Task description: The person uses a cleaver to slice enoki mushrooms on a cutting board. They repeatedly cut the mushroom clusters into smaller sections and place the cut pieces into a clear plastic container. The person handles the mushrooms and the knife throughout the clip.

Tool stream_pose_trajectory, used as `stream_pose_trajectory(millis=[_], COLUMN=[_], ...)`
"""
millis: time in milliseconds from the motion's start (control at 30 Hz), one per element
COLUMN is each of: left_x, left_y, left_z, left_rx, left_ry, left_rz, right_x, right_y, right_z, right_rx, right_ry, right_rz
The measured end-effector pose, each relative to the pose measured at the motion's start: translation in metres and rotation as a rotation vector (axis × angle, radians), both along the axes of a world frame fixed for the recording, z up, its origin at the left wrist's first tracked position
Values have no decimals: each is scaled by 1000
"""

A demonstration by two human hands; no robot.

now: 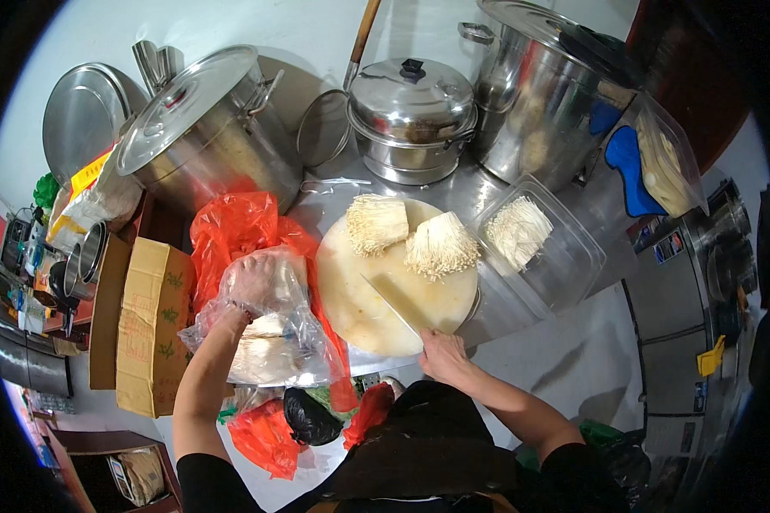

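My right hand (444,354) grips the handle of a kitchen knife (394,308), whose blade rests low over the front of a round cutting board (359,320). Two bunches of enoki mushrooms, one at the back (377,224) and one to its right (441,245), lie on the board. At the left, my left hand (255,279) is inside a clear plastic bag (317,346) holding more enoki (263,359); whether its fingers hold any is hidden by the film. Cut enoki (520,232) lies in a clear plastic container (571,269) to the board's right.
Behind the board stand a lidded steamer pot (410,147), two tall steel stockpots (231,147) (526,122) and a wire strainer (324,128). A red plastic bag (231,224) lies under the clear one, beside a cardboard box (151,327). Bagged items (311,417) sit below the table edge.
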State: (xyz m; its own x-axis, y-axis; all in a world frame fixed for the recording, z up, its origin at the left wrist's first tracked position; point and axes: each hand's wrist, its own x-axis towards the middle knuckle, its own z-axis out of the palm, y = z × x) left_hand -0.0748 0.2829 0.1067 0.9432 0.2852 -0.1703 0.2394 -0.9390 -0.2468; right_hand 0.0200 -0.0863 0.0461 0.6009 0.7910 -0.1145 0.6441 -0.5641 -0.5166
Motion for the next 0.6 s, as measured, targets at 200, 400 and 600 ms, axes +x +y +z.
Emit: stream_pose_trajectory(millis=[200,400,600], left_x=[-24,-82,-95], left_y=[-22,-55,-117], left_z=[24,54,124], left_rx=[-40,-114,-172], left_ry=[-116,-286,-424], left_rz=[-29,9,112], right_x=[16,34,51], right_y=[-1,1,2], right_z=[0,-6,-18], right_rx=[-16,46,78], right_ry=[38,81,227], right_rz=[31,92,44])
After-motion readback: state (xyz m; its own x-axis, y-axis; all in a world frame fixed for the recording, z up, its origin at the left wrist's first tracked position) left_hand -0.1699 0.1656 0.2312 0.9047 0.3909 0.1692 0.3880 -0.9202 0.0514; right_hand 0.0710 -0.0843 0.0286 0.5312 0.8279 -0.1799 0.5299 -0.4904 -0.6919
